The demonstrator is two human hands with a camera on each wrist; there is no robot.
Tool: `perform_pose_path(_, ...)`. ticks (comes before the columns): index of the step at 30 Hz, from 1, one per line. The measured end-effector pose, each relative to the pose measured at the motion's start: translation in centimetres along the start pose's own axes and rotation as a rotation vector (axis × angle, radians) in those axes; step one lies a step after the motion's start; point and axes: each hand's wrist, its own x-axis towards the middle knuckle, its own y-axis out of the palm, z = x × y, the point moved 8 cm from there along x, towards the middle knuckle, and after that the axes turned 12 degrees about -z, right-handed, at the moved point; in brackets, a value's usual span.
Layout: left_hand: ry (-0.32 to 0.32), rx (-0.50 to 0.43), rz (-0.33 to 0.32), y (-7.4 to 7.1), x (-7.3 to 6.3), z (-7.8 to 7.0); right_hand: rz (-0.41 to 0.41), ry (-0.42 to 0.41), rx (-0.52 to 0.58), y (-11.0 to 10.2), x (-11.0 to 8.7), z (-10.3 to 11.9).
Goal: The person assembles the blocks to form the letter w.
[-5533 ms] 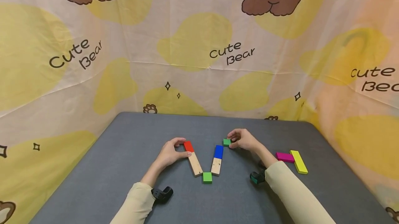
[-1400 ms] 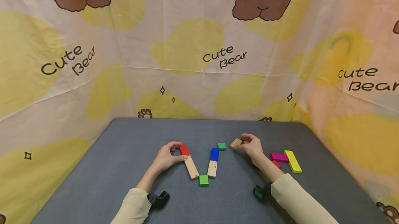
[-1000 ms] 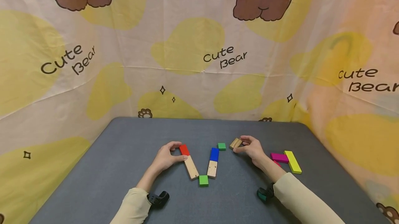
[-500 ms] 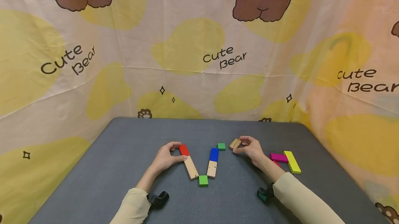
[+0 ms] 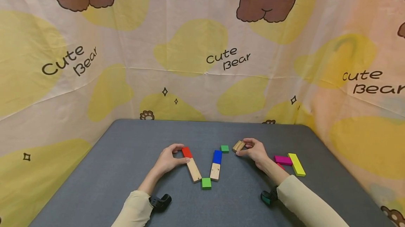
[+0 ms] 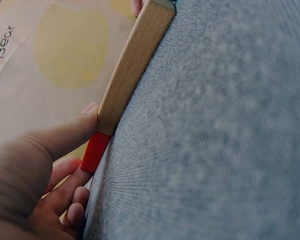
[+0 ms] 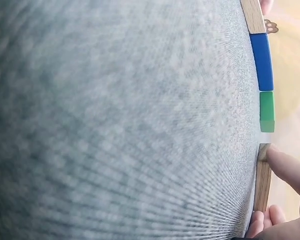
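My right hand [image 5: 257, 153] pinches a striped wooden block [image 5: 238, 146], at its ten o'clock. My left hand [image 5: 168, 159] grips the red block [image 5: 186, 152], at its two o'clock. Only the left wrist view shows clearly that this thumb touches the plain wooden block [image 6: 135, 70], beside the seam with the red. The right wrist view shows my other thumb and fingers at opposite ends of the striped piece, with a gap to the green block [image 7: 267, 111]. From the head, this green lies at nine o'clock of my right hand, the blue block [image 5: 217, 157] further. Only there I see the purple block [image 5: 283, 160] and yellow block [image 5: 296, 164], towards four o'clock. In the earliest frame my right hand held this green; now it rests free on the worktop [image 5: 139, 132].
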Motion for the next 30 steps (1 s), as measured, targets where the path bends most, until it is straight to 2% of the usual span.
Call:
perform_pose_path(24, -0.004, 0.009, 0.005, -0.05, -0.05, 0.03, 0.023, -0.014, -0.020, 0.10, -0.15, 0.25)
perform_pose_path(27, -0.006, 0.016, 0.003, -0.06, -0.05, 0.02, 0.057, -0.025, -0.015, 0.13, -0.13, 0.33)
perform_pose_path(30, -0.005, 0.020, 0.001, -0.12, -0.10, 0.01, 0.124, -0.040, -0.001, 0.20, -0.14, 0.43)
